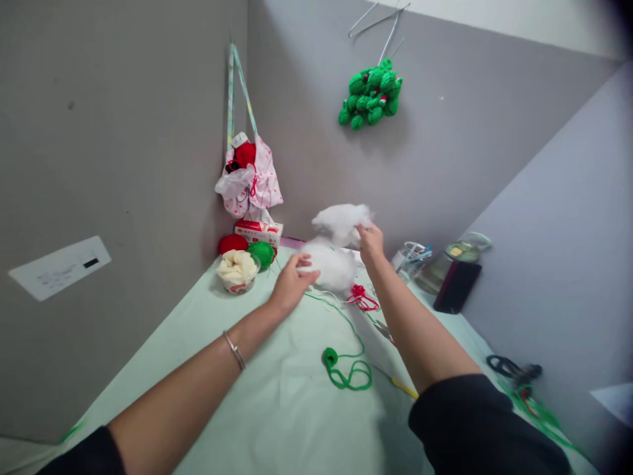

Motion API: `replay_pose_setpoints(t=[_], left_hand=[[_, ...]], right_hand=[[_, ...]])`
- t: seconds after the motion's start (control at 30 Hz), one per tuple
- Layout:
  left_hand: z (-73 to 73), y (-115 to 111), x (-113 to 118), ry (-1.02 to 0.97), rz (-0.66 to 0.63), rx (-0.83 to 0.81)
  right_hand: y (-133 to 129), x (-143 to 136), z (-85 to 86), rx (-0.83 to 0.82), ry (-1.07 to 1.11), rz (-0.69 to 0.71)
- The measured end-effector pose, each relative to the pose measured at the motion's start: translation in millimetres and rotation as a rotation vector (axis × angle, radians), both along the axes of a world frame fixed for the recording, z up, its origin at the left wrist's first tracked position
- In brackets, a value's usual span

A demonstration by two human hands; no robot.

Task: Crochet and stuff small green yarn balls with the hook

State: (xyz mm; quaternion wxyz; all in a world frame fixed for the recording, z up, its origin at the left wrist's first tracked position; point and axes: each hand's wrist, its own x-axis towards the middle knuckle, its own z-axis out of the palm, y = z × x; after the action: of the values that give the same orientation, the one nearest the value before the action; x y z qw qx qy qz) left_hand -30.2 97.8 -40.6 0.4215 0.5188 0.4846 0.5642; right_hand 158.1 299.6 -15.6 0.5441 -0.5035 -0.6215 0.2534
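Observation:
White fluffy stuffing is at the far part of the table in two masses. My right hand (370, 243) pinches the end of the upper tuft (341, 221), which is raised in front of the wall. My left hand (293, 285) has its curled fingers on the left edge of the larger lower clump (330, 265). A tangle of red yarn (363, 298) and a white strand lie just under the clump. Closer to me is a small green crocheted piece (330, 357) with its yarn trailing in loops. A yellow-handled crochet hook (404, 388) and scissors (384, 330) lie beside my right forearm.
At the back left are a tub with cream-coloured material (237, 269), a green yarn ball (262, 254), red yarn (233, 243) and a tissue box (258, 232). Clear containers (411, 258) and a dark phone (457, 287) stand right. A bag (264, 175) and green crocheted pieces (374, 94) hang on walls.

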Motion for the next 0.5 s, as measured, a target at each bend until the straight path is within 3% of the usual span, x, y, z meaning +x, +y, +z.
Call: replay_pose_setpoints(t=[0.1,0.2,0.4,0.5], left_hand=[[13.0,40,-1,-0.113,0.087,-0.027],[23.7,65,6,-0.168,0.091,-0.06],[31.8,83,23,-0.15,0.04,-0.045],[32.0,84,21,-0.139,0.03,-0.039]], right_hand=[[-18,5,-0.8,0.026,-0.009,0.126],[-43,5,-1.1,0.03,-0.09,0.249],[-75,-7,8.0,0.05,-0.378,0.449],[-76,-11,6.9,0.071,-0.535,0.379]])
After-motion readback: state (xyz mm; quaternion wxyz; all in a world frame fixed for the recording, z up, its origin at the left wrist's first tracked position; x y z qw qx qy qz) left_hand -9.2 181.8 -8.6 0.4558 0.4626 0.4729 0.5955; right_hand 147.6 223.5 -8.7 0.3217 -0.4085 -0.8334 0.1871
